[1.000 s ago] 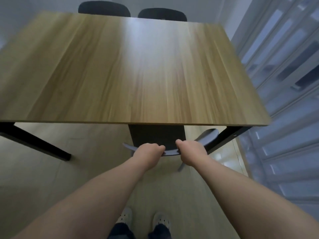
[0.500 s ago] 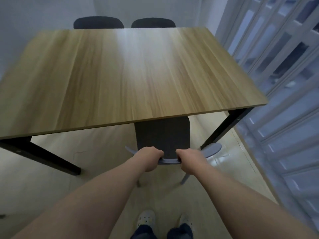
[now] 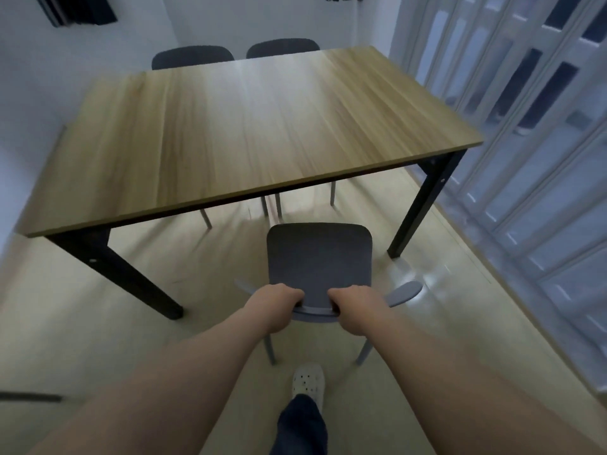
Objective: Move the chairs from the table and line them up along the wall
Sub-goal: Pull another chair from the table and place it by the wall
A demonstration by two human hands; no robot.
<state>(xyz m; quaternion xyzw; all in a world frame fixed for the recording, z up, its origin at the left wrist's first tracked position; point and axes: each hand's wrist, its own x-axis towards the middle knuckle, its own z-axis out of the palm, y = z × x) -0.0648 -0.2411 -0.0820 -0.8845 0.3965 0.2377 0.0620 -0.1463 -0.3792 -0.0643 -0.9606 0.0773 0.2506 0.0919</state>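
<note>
Since the earlier frames the dark grey chair with a curved backrest and pale grey metal legs (image 3: pixel 318 257) has come clear of the long wooden table with black legs (image 3: pixel 249 126); its whole seat now shows on the pale floor, just in front of the table's near edge, where before only a strip showed under the tabletop. The left hand (image 3: pixel 276 305) and right hand (image 3: pixel 356 310) are both clenched around the top rail of the backrest, close together near its middle. One white perforated shoe (image 3: pixel 308 380) steps just behind the chair. The task looks barely begun: this chair is free of the table but not yet at any wall, and two more dark chairs (image 3: pixel 193 56) remain tucked in at the far side. The seat is flat, matte and squarish with rounded corners, and the backrest's ends flare out past both hands.
</note>
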